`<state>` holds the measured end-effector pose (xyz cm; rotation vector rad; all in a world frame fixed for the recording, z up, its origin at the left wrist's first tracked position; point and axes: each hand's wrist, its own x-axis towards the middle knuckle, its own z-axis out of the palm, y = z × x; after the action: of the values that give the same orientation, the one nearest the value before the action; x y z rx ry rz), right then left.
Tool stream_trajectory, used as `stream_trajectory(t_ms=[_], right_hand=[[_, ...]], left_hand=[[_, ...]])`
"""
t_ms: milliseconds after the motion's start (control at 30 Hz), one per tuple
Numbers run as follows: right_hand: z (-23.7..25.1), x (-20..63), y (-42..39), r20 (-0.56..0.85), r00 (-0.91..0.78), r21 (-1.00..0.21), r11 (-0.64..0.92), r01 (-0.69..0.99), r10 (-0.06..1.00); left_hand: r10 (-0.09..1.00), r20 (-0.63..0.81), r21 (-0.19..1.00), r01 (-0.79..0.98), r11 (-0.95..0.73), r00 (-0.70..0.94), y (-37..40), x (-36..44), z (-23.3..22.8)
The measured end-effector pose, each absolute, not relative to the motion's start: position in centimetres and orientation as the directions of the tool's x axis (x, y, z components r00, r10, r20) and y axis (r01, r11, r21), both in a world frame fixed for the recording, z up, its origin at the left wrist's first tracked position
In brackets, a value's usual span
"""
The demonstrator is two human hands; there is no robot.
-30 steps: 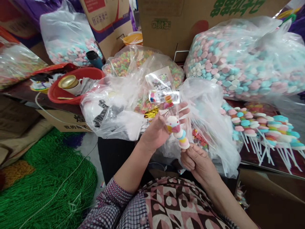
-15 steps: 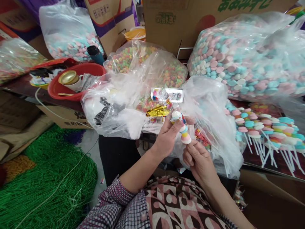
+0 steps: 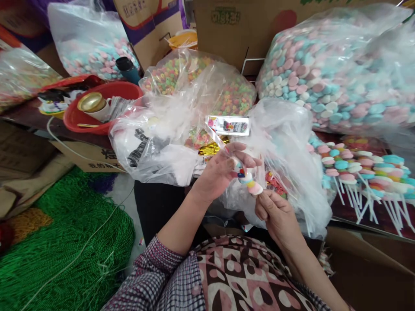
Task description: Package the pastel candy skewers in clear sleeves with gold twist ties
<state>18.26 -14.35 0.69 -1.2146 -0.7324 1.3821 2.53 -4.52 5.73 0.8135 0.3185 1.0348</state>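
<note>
Pastel stacked-candy skewer (image 3: 249, 185) ran diagonally at frame centre: right hand (image 3: 279, 216) pinched its lower stick end, left hand (image 3: 223, 170) gripped its clear plastic sleeve (image 3: 223, 144) at the upper end.

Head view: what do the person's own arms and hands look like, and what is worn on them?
Both hands, the left hand and the right hand, are bare, without gloves or visible rings. The forearms are bare; a small-checked purple-and-white sleeve is pushed up the left arm.

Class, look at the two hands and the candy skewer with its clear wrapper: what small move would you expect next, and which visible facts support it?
Probably the left hand draws the clear wrapper further down over the candy skewer. The right hand pinches the skewer from below, the left fingers close around its top, and the lowest candies look uncovered, though the film is hard to trace.
</note>
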Motion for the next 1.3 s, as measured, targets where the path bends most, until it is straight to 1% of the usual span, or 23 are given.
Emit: stream_trajectory(t_ms=[67,167,233,300,367,433,500,567,633,700,733,800,900,1000,1067,1133,1233,1300], right_hand=[[0.5,18.4,-14.4,-0.227,0.158,-0.954,-0.187,-0.235,0.961],[0.5,18.6,-14.6,-0.146,0.183,-0.989,-0.137,-0.060,0.972],[0.7,18.4,-14.7,-0.087,0.184,-0.994,-0.097,0.041,0.979],[0.9,18.1,-14.8,-0.056,0.175,-0.994,-0.072,0.086,0.983],[0.9,17.6,-14.9,-0.061,0.163,-0.994,-0.075,0.085,0.985],[0.8,17.3,-14.9,-0.088,0.166,-0.993,-0.100,0.064,0.982],[0.5,17.0,-14.8,-0.121,0.188,-0.992,-0.125,0.009,0.975],[0.2,16.7,-14.6,-0.165,0.188,-0.983,-0.146,-0.112,0.968],[0.2,16.5,-14.4,-0.219,0.145,-0.945,-0.173,-0.277,0.965],[0.5,16.2,-14.2,-0.259,0.083,-0.890,-0.205,-0.407,0.962],[0.6,16.2,-14.2,-0.267,0.062,-0.872,-0.214,-0.441,0.962],[0.7,16.3,-14.3,-0.260,0.055,-0.867,-0.208,-0.452,0.964],[0.2,17.3,-14.5,-0.221,0.101,-0.908,-0.167,-0.385,0.970],[-0.6,18.4,-14.6,-0.148,0.178,-0.970,-0.107,-0.220,0.973],[-1.0,18.8,-14.6,-0.089,0.229,-0.994,-0.072,-0.084,0.969],[-1.1,18.9,-14.6,-0.042,0.266,-0.999,-0.047,0.009,0.963],[-0.7,18.7,-14.6,-0.003,0.289,-0.996,-0.030,0.087,0.957],[-0.6,18.6,-14.7,0.000,0.278,-0.994,-0.031,0.106,0.961]], left_hand=[[0.859,0.111,0.724,-0.632,0.275,0.501,-4.7,2.5,5.8],[0.879,0.072,0.711,-0.642,0.286,0.471,-5.0,2.7,6.0],[0.906,0.007,0.701,-0.648,0.298,0.423,-5.2,3.3,6.0],[0.931,-0.076,0.692,-0.653,0.307,0.357,-5.4,4.1,5.9],[0.943,-0.137,0.681,-0.662,0.312,0.303,-5.6,4.9,5.6],[0.947,-0.156,0.667,-0.677,0.311,0.281,-5.9,5.6,5.2],[0.941,-0.165,0.658,-0.678,0.327,0.294,-6.2,6.1,4.7],[0.930,-0.177,0.670,-0.653,0.354,0.323,-6.5,6.4,4.3],[0.911,-0.193,0.700,-0.600,0.388,0.364,-6.6,6.5,4.0],[0.887,-0.172,0.744,-0.534,0.402,0.428,-6.5,6.2,3.9],[0.873,-0.149,0.764,-0.507,0.399,0.464,-6.3,5.8,3.9],[0.854,-0.092,0.788,-0.486,0.377,0.512,-5.7,4.8,4.3],[0.870,-0.027,0.767,-0.548,0.334,0.492,-5.0,3.2,5.2],[0.898,-0.011,0.717,-0.622,0.314,0.441,-5.0,2.7,5.9],[0.913,-0.046,0.681,-0.656,0.326,0.406,-5.3,3.0,6.0],[0.927,-0.103,0.653,-0.678,0.337,0.361,-5.6,3.7,5.8],[0.936,-0.184,0.635,-0.691,0.347,0.301,-5.6,4.7,5.2],[0.935,-0.186,0.631,-0.692,0.350,0.303,-5.6,5.0,4.8]])
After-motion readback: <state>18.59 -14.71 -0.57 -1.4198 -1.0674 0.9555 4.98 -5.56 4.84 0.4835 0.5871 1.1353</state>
